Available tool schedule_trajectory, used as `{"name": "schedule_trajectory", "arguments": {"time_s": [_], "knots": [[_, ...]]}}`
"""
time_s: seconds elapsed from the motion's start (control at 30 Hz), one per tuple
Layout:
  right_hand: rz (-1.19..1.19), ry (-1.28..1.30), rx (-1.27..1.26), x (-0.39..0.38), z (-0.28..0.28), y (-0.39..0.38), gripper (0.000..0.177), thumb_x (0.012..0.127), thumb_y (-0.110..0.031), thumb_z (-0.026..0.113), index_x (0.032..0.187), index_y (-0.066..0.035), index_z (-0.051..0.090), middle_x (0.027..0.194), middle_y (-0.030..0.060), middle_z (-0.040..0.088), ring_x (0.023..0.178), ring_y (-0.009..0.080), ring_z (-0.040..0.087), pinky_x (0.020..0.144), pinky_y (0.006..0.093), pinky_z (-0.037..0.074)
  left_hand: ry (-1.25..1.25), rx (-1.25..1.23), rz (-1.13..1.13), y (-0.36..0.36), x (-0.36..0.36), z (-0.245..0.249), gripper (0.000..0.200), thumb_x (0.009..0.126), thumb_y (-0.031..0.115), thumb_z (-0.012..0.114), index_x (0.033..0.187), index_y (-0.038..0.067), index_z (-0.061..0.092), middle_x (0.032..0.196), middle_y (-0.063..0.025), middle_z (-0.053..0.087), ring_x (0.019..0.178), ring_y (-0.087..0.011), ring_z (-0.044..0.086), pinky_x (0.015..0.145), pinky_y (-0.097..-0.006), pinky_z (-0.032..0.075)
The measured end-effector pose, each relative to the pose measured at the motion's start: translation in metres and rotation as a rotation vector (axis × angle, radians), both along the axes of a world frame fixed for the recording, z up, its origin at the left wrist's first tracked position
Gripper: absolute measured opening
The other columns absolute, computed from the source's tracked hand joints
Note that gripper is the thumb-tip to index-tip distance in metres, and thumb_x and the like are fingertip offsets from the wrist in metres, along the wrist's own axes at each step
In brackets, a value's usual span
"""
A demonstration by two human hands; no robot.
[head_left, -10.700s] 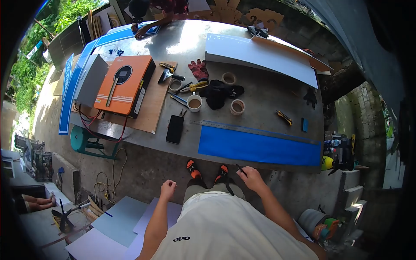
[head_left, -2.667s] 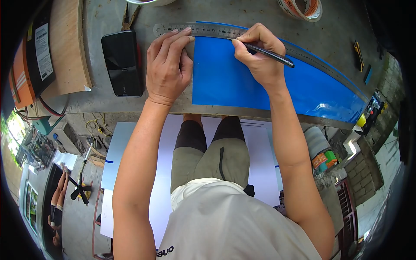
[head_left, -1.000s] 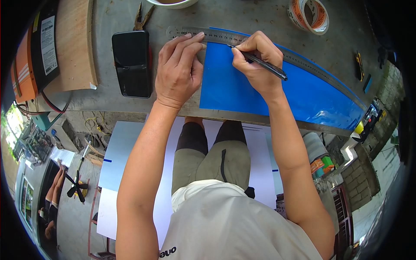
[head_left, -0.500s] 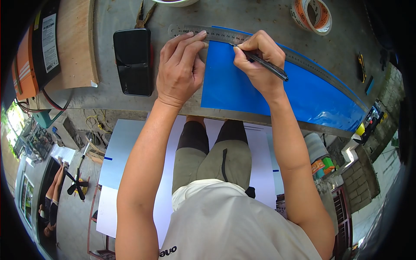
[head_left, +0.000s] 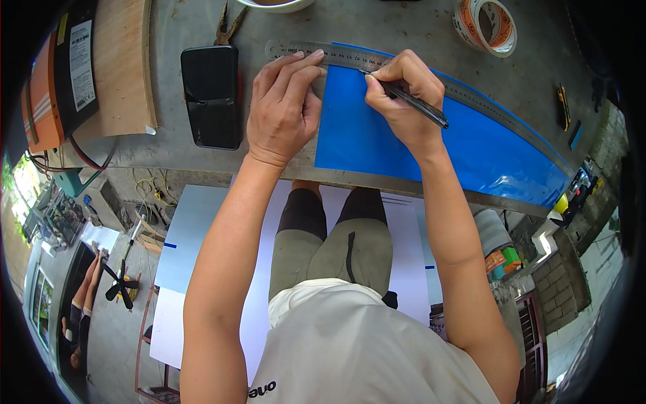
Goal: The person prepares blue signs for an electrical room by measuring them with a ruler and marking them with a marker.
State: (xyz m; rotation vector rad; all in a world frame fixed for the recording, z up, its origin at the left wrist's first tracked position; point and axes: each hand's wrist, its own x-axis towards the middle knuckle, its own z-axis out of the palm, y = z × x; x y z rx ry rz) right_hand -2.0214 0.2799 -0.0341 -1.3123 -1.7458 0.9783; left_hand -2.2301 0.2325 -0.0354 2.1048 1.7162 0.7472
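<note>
A long steel ruler (head_left: 340,56) lies along the far edge of a blue sheet (head_left: 367,128) on the metal table. My left hand (head_left: 282,111) rests at the ruler's left end, its bent fingertips pressing that end down. In my right hand (head_left: 410,94) a black pen (head_left: 420,106) is pinched between thumb and fingers. The pen's tip meets the sheet close to the ruler's near edge. The middle part of the ruler is partly hidden behind my right hand.
Left of my left hand lies a black phone (head_left: 212,101), with pliers (head_left: 229,25) behind it. A tape roll (head_left: 486,27) and a cutter knife (head_left: 563,106) lie to the right. An orange-black machine (head_left: 57,81) stands on plywood (head_left: 121,67). A bowl (head_left: 276,5) sits at the back.
The whole view has shifted slightly, with the table's things a little further right and down. Both hands keep nearly the same places on the ruler and sheet.
</note>
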Motion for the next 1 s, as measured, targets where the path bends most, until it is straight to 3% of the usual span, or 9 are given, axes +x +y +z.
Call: {"name": "schedule_trajectory", "arguments": {"time_s": [0.27, 0.37, 0.43, 0.5, 0.57, 0.8, 1.0], "knots": [[0.005, -0.002, -0.008, 0.001, 0.000, 0.001, 0.017, 0.073, 0.001, 0.080, 0.075, -0.002, 0.062, 0.075, 0.0079, 0.063, 0.064, 0.0178, 0.065, 0.058, 0.0281, 0.052, 0.001, 0.006, 0.007, 0.000, 0.001, -0.001, 0.032, 0.081, -0.003, 0.065, 0.110, 0.011, 0.065, 0.128, 0.0003, 0.071, 0.120, -0.0258, 0.063, 0.105, -0.0383, 0.046], [-0.007, 0.110, -0.075, 0.003, -0.001, 0.000, 0.016, 0.078, 0.002, 0.079, 0.079, -0.001, 0.063, 0.078, 0.0058, 0.064, 0.068, 0.0126, 0.065, 0.061, 0.0257, 0.052, -0.001, 0.014, 0.007, 0.000, 0.000, -0.002, 0.032, 0.080, -0.003, 0.065, 0.109, 0.010, 0.065, 0.127, 0.0001, 0.071, 0.120, -0.0256, 0.063, 0.105, -0.0380, 0.046], [-0.096, 0.402, -0.328, 0.006, 0.002, -0.001, 0.014, 0.084, 0.003, 0.077, 0.084, -0.001, 0.063, 0.081, 0.0038, 0.065, 0.074, 0.0084, 0.064, 0.065, 0.0233, 0.052, 0.004, 0.026, 0.010, 0.000, 0.000, -0.001, 0.032, 0.080, -0.003, 0.065, 0.109, 0.010, 0.065, 0.127, -0.0001, 0.071, 0.120, -0.0255, 0.063, 0.105, -0.0379, 0.046], [-0.065, 0.429, -0.341, 0.015, 0.001, 0.002, 0.013, 0.087, 0.004, 0.075, 0.088, -0.001, 0.063, 0.083, 0.0017, 0.064, 0.075, 0.0064, 0.061, 0.067, 0.0216, 0.049, -0.005, 0.005, 0.006, 0.000, 0.000, 0.001, 0.033, 0.079, -0.004, 0.064, 0.109, 0.010, 0.065, 0.128, -0.0005, 0.071, 0.120, -0.0253, 0.063, 0.106, -0.0380, 0.046], [-0.095, 0.388, -0.419, 0.012, 0.006, 0.003, 0.013, 0.087, 0.004, 0.074, 0.087, -0.001, 0.062, 0.082, 0.0001, 0.061, 0.073, 0.0053, 0.056, 0.065, 0.0209, 0.046, -0.027, 0.009, -0.006, 0.001, 0.000, 0.002, 0.033, 0.077, -0.001, 0.065, 0.107, 0.010, 0.065, 0.130, -0.0015, 0.070, 0.122, -0.0253, 0.062, 0.107, -0.0394, 0.045], [0.053, 0.198, -0.293, 0.022, -0.021, 0.001, 0.011, 0.101, -0.001, 0.063, 0.092, -0.002, 0.057, 0.085, 0.0000, 0.051, 0.076, 0.0068, 0.049, 0.070, 0.0217, 0.043, -0.069, 0.118, 0.008, -0.007, -0.004, -0.016, 0.033, 0.072, 0.011, 0.070, 0.104, 0.006, 0.066, 0.122, -0.0063, 0.068, 0.122, -0.0280, 0.058, 0.112, -0.0453, 0.042], [0.140, 0.055, -0.149, 0.023, -0.027, 0.009, 0.017, 0.105, -0.011, 0.060, 0.092, -0.001, 0.055, 0.085, 0.0007, 0.050, 0.079, 0.0093, 0.048, 0.075, 0.0254, 0.044, -0.024, 0.209, 0.060, -0.005, 0.000, -0.016, 0.030, 0.070, 0.013, 0.072, 0.098, 0.006, 0.071, 0.115, -0.0059, 0.071, 0.117, -0.0266, 0.060, 0.112, -0.0427, 0.043]]}}
